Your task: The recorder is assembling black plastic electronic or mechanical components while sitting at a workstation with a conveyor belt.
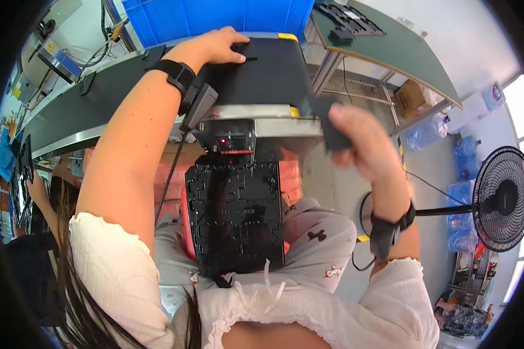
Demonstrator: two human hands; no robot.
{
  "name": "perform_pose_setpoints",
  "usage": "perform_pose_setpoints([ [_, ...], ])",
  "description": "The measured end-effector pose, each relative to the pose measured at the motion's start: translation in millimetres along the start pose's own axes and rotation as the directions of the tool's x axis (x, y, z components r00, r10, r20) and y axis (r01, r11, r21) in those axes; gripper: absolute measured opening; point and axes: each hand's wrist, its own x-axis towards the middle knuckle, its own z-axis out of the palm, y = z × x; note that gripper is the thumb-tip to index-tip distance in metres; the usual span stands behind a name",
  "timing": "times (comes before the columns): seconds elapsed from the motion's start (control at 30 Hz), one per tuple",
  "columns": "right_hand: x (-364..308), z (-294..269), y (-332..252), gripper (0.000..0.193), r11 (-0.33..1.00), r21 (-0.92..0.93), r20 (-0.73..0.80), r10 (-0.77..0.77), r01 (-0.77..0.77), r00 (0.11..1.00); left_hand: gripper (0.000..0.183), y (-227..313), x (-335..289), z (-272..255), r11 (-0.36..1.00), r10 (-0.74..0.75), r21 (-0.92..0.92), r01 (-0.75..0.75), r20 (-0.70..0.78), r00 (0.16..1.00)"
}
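Note:
My left hand point(222, 46) reaches to the far end of the black conveyor belt point(262, 81), its thumb and fingers apart. A small thin black strip point(251, 59) lies on the belt by its thumb tip. Off the belt's right end, my right hand point(364, 139) grips a dark flat piece point(332, 125) between thumb and fingers; motion smears both, so the piece's exact kind is unclear. On my lap rests a black ribbed plastic panel point(237, 215) with moulded slots, over something red. Neither hand touches the panel.
A blue crate point(215, 20) stands behind the belt. A black scanner-like device point(201, 106) with a cable hangs at its near edge. Right are a green-topped table point(390, 46) with black parts and a standing fan point(503, 198). Another person's hand point(38, 189) is far left.

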Motion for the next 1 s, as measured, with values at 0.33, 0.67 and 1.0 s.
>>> perform_pose_setpoints([
  [0.33, -4.1, 96.2, 187.5, 0.029, 0.909, -0.290, 0.007, 0.315, -0.300, 0.949, 0.068, 62.4, -103.9, -0.8, 0.981, 0.019, -0.171, -0.090, -0.380, 0.925],
  [0.67, -31.5, 122.4, 217.5, 0.057, 0.107, -0.971, 0.163, -0.368, 0.216, 0.916, 0.078, 98.8, -284.4, 106.7, 0.929, -0.053, -0.367, -0.048, -0.259, 0.965],
  [1.0, -66.8, 129.0, 193.6, 0.063, 0.015, -0.968, 0.244, -0.161, 0.250, 0.956, 0.064, 63.4, -314.8, 196.0, 0.940, 0.094, -0.306, -0.150, -0.190, 0.977],
])
